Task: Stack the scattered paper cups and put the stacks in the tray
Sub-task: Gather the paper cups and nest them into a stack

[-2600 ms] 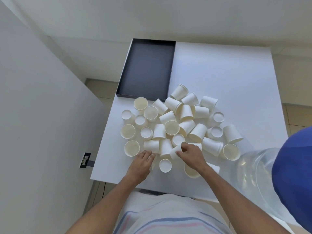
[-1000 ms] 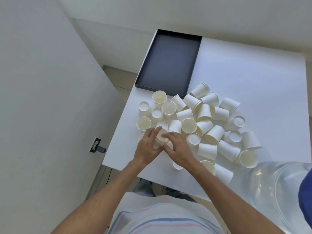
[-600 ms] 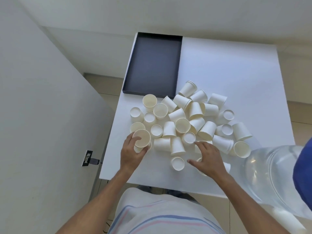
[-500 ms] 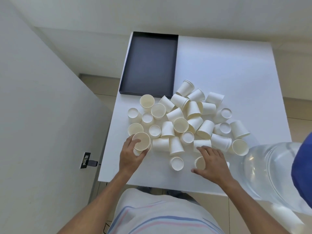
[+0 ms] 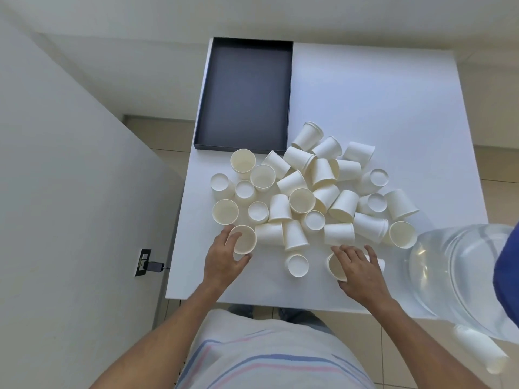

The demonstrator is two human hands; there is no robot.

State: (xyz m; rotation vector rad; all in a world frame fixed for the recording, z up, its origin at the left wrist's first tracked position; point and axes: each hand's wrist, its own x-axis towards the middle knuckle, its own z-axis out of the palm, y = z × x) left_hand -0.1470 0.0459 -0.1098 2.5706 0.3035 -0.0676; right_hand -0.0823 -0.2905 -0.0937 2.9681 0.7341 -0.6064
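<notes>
Several white paper cups lie scattered in a heap on the white table, some upright, some upside down, some on their sides. The black tray lies at the far left of the table with nothing in it. My left hand holds an upright cup stack at the heap's near left. My right hand closes over a cup lying on its side near the front edge. An upside-down cup stands between my hands.
A clear plastic container overhangs the table's near right corner, with a blue object beside it. A cup stack lies low at the right. A grey wall with a socket runs close along the left.
My hands were together at the heap; the left has kept the upright cup stack at the near left, while the right has moved right and come down on a cup lying on its side.
</notes>
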